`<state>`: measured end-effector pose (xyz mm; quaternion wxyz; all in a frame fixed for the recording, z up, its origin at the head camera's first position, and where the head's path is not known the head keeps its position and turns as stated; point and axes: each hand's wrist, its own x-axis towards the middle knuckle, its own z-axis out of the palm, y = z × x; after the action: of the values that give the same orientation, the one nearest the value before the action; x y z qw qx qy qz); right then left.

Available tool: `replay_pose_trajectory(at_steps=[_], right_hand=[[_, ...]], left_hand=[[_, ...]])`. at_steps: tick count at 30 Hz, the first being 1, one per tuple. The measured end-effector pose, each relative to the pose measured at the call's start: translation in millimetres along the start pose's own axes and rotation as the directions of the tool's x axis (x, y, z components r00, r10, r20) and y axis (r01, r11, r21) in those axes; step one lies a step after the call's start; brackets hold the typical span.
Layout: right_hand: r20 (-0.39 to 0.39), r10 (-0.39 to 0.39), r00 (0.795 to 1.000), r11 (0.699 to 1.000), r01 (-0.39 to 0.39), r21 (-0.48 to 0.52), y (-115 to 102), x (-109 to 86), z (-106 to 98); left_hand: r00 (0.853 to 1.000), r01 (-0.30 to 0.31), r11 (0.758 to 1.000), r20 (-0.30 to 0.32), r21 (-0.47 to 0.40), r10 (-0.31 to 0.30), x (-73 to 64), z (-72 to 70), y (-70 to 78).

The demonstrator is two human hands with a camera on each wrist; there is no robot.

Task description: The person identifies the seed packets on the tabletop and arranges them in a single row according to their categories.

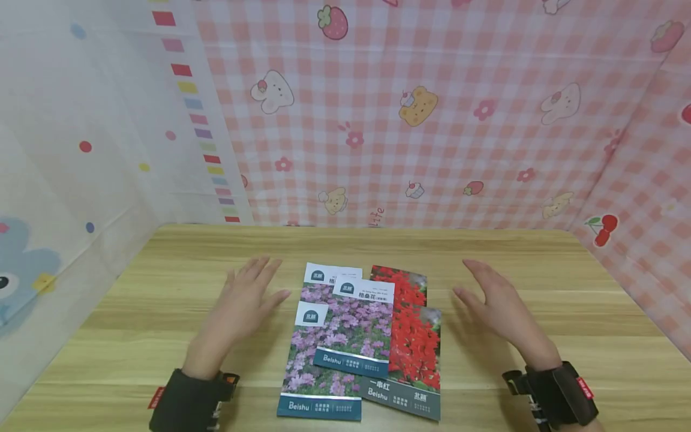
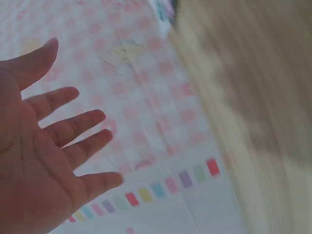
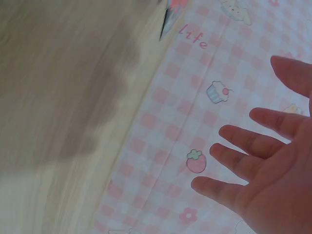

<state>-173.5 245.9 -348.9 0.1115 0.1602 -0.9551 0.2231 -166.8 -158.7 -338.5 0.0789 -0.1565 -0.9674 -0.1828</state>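
Several flower seed packets lie overlapping in the middle of the table. On top is a purple-flower packet, tilted a little, its white header and dark blue band showing. Partly beneath it at the left, another purple-flower packet shows, with more of the same print behind. To the right, a red-flower packet overlaps a second red one farther back. My left hand is held left of the packets, fingers spread and holding nothing. On the other side my right hand is likewise spread, apart from the packets.
The wood-grain table runs back to a pink checked cloth hung behind it. A white dotted cloth stands along the left, and checked cloth closes the right side. Black straps circle the wrists.
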Motion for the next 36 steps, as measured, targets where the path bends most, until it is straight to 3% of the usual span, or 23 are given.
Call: replay_pose_trajectory(at_steps=[3, 6, 13, 20, 28, 34, 36], right_hand=[[-0.02, 0.017, 1.0, 1.0, -0.017, 0.015, -7, 0.1, -1], [-0.038, 0.013, 0.999, 1.0, -0.012, 0.02, -15, 1.0, -1], [-0.047, -0.008, 0.999, 1.0, 0.01, 0.029, -30, 1.6, 6], [-0.027, -0.013, 1.0, 1.0, 0.013, 0.019, -45, -1.4, 17], [0.104, 0.005, 0.995, 0.998, -0.011, 0.056, -63, -1.9, 30], [0.226, -0.021, 0.974, 0.995, -0.003, 0.104, -72, -1.1, 46], [0.265, -0.021, 0.964, 0.994, -0.009, 0.11, -74, -1.1, 51]], left_hand=[[1.0, 0.013, 0.995, -0.021, -0.099, -0.015, -0.5, -2.2, 11.7], [0.999, 0.037, 0.984, -0.001, -0.177, -0.038, -1.1, -2.3, 23.6], [0.994, 0.044, 0.975, 0.106, -0.22, -0.022, -4.1, 2.8, 42.9], [0.978, -0.005, 0.973, 0.203, -0.23, 0.053, -6.7, 10.7, 51.8], [0.935, -0.043, 0.971, 0.332, -0.236, 0.122, -10.7, 19.8, 51.8], [0.861, -0.134, 0.956, 0.447, -0.259, 0.242, -12.7, 22.7, 53.7], [0.844, -0.164, 0.954, 0.464, -0.252, 0.268, -13.1, 24.4, 53.9]])
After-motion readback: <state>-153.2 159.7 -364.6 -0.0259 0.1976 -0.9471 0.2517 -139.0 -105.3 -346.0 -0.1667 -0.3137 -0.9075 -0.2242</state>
